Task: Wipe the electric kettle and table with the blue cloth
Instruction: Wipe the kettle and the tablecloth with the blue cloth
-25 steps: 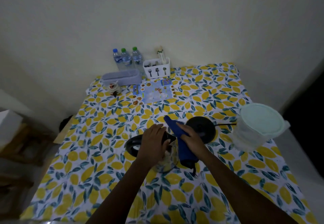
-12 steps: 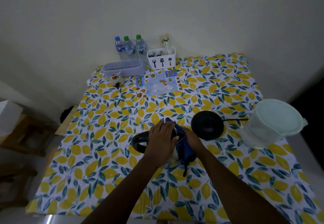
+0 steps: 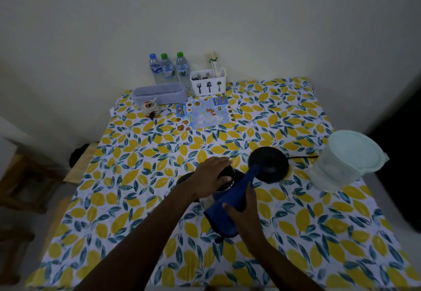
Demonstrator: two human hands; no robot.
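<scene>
The electric kettle (image 3: pixel 227 182) stands off its base near the middle of the table (image 3: pixel 136 176), which has a lemon-print cover. The kettle is mostly hidden; only its dark lid, steel rim and black handle show. My left hand (image 3: pixel 209 176) grips the kettle from above, over the lid. My right hand (image 3: pixel 242 211) holds the blue cloth (image 3: pixel 230 201) against the kettle's right side. The cloth drapes down the kettle wall, and one end sticks up toward the base.
The black kettle base (image 3: pixel 270 164) with its cord lies just right of the kettle. A lidded translucent container (image 3: pixel 346 163) stands at the right edge. Along the wall: three water bottles (image 3: pixel 168 68), a cutlery holder (image 3: pixel 208 83), a grey box (image 3: pixel 159 93), a small jar (image 3: pixel 150 108), a menu card (image 3: pixel 204 115).
My right hand has slid the blue cloth down the kettle's right side toward me. My left hand stays on the lid. The camera view has shifted a little.
</scene>
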